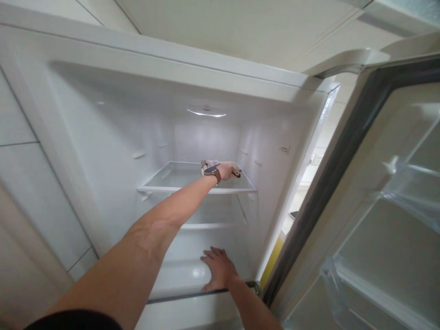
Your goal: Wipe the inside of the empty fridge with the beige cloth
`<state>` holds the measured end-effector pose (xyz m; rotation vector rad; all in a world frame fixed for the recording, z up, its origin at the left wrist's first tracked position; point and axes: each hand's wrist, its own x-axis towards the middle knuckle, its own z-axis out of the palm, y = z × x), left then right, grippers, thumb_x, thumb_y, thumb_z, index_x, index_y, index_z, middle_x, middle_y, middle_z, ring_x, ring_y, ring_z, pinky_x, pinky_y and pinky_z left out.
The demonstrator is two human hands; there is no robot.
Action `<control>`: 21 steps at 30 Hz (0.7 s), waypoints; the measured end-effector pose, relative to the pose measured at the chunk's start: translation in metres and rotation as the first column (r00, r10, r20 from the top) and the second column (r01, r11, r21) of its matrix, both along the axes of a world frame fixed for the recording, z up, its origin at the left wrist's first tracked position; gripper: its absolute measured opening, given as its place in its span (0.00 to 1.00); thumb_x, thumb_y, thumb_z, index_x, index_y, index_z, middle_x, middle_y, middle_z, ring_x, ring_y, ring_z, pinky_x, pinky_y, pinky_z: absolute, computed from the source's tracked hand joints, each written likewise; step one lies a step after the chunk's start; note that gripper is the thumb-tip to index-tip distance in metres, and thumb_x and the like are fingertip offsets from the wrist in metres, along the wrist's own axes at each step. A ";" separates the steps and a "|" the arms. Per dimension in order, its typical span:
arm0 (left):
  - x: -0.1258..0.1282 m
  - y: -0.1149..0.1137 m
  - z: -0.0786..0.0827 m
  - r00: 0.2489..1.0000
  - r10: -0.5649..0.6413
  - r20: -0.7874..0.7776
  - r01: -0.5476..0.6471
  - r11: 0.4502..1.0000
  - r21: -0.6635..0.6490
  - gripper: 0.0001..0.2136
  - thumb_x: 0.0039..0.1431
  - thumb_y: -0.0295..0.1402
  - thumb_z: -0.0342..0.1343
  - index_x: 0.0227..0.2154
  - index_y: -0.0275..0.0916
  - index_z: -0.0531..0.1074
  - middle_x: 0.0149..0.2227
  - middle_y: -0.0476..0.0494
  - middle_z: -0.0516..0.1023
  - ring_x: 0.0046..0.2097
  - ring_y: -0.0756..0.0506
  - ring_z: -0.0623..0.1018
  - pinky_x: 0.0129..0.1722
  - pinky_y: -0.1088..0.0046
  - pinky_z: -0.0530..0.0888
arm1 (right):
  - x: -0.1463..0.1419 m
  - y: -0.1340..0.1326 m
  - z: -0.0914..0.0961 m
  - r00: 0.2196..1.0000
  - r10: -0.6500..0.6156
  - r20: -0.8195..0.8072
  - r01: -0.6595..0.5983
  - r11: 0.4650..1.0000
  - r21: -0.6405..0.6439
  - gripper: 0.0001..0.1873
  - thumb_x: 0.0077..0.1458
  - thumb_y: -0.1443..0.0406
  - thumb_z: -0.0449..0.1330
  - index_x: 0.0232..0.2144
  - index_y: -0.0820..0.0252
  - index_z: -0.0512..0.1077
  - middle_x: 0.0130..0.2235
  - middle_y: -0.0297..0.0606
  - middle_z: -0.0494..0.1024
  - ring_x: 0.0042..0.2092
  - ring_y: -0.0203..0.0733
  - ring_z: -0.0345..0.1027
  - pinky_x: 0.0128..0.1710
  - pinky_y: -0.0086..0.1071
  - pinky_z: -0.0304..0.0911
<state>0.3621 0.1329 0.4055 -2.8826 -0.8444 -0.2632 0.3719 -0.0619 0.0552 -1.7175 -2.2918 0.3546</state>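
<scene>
Deep inside an open refrigerator, my left hand (pixel 225 171) presses a bunched, light cloth with dark patterned edges (pixel 236 173) onto the upper glass shelf (pixel 180 176). The fingers are partly hidden in the cloth. A watch (pixel 212 173) with a brown strap circles that wrist. Lower down, my right hand (pixel 220 268) lies with fingers spread on the white surface at the bottom of the compartment, close to its front edge. It holds nothing.
A second glass shelf (pixel 213 213) sits below the upper one. The refrigerator door (pixel 388 229) stands open at the right, with clear plastic racks (pixel 412 183). A lamp (pixel 206 111) is in the ceiling. Tiled wall (pixel 30 192) borders the left side.
</scene>
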 end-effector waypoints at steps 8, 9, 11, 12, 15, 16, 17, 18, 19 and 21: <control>-0.017 -0.048 0.003 0.997 -0.069 -0.028 0.070 0.997 0.041 0.22 0.61 0.25 0.53 0.57 0.44 0.75 0.52 0.36 0.79 0.53 0.37 0.79 0.51 0.66 0.74 | 0.000 0.003 -0.003 1.000 -0.004 -0.025 0.004 1.000 -0.003 0.55 0.38 0.39 0.68 0.66 0.45 0.60 0.69 0.38 0.58 0.70 0.60 0.45 0.68 0.58 0.40; -0.020 -0.056 0.003 0.997 -0.077 -0.023 0.078 0.996 0.051 0.22 0.63 0.26 0.52 0.58 0.46 0.75 0.52 0.37 0.79 0.53 0.38 0.79 0.51 0.66 0.74 | 0.000 0.003 -0.004 1.000 -0.004 -0.025 0.004 1.000 -0.004 0.55 0.37 0.39 0.68 0.66 0.45 0.60 0.69 0.39 0.58 0.70 0.60 0.45 0.67 0.58 0.40; -0.026 -0.072 0.003 0.996 -0.092 -0.015 0.093 0.993 0.074 0.22 0.64 0.27 0.51 0.59 0.47 0.73 0.53 0.36 0.79 0.53 0.38 0.79 0.51 0.66 0.74 | -0.001 0.003 -0.004 1.000 -0.005 -0.028 0.005 1.000 -0.006 0.55 0.37 0.39 0.68 0.66 0.46 0.60 0.69 0.39 0.58 0.70 0.61 0.45 0.67 0.59 0.39; -0.028 -0.080 0.003 0.995 -0.102 -0.014 0.103 0.991 0.086 0.22 0.64 0.28 0.50 0.60 0.48 0.72 0.53 0.36 0.79 0.52 0.38 0.79 0.50 0.66 0.74 | -0.001 0.003 -0.005 0.999 -0.006 -0.031 0.006 1.000 -0.007 0.55 0.38 0.39 0.68 0.66 0.46 0.60 0.69 0.40 0.58 0.70 0.62 0.45 0.67 0.59 0.39; -0.033 -0.099 0.004 0.992 -0.126 -0.011 0.126 0.986 0.110 0.23 0.64 0.28 0.50 0.61 0.49 0.71 0.52 0.37 0.79 0.52 0.37 0.79 0.49 0.64 0.75 | 0.000 0.003 -0.005 0.999 -0.011 -0.039 0.011 1.000 -0.014 0.55 0.38 0.39 0.68 0.66 0.46 0.60 0.69 0.40 0.58 0.70 0.63 0.45 0.67 0.60 0.39; -0.033 -0.103 0.004 0.993 -0.119 -0.006 0.119 0.987 0.107 0.23 0.64 0.28 0.50 0.60 0.49 0.71 0.51 0.37 0.79 0.52 0.37 0.79 0.49 0.63 0.75 | 0.000 0.003 -0.005 0.999 -0.010 -0.039 0.010 1.000 -0.019 0.55 0.39 0.39 0.68 0.67 0.46 0.59 0.69 0.40 0.58 0.70 0.63 0.44 0.67 0.60 0.38; -0.033 -0.105 0.005 0.994 -0.110 -0.004 0.110 0.989 0.100 0.23 0.64 0.27 0.50 0.60 0.48 0.72 0.51 0.37 0.80 0.52 0.37 0.80 0.49 0.63 0.75 | 0.000 0.003 -0.005 0.999 -0.010 -0.037 0.009 1.000 -0.025 0.55 0.39 0.39 0.67 0.67 0.45 0.59 0.70 0.40 0.58 0.70 0.63 0.44 0.67 0.60 0.38; -0.032 -0.107 0.005 0.995 -0.096 -0.004 0.096 0.991 0.089 0.23 0.63 0.27 0.50 0.59 0.47 0.72 0.51 0.37 0.79 0.52 0.37 0.80 0.49 0.64 0.75 | 0.000 0.003 -0.005 0.999 -0.010 -0.035 0.009 1.000 -0.028 0.55 0.39 0.39 0.67 0.67 0.45 0.59 0.70 0.39 0.57 0.71 0.62 0.44 0.67 0.60 0.37; -0.031 -0.107 0.006 0.997 -0.080 -0.006 0.081 0.994 0.075 0.22 0.63 0.27 0.51 0.59 0.46 0.73 0.51 0.36 0.79 0.52 0.37 0.79 0.49 0.64 0.75 | 0.000 0.003 -0.005 0.999 -0.010 -0.033 0.009 1.000 -0.028 0.55 0.39 0.39 0.67 0.67 0.45 0.59 0.70 0.39 0.57 0.71 0.62 0.43 0.68 0.60 0.37; -0.028 -0.105 0.007 0.998 -0.065 -0.014 0.066 0.997 0.050 0.21 0.63 0.29 0.52 0.58 0.46 0.73 0.52 0.36 0.79 0.52 0.37 0.79 0.49 0.64 0.75 | 0.001 0.003 -0.005 0.999 -0.016 -0.031 0.015 1.000 -0.022 0.55 0.39 0.39 0.67 0.67 0.45 0.59 0.70 0.38 0.57 0.71 0.62 0.43 0.68 0.59 0.37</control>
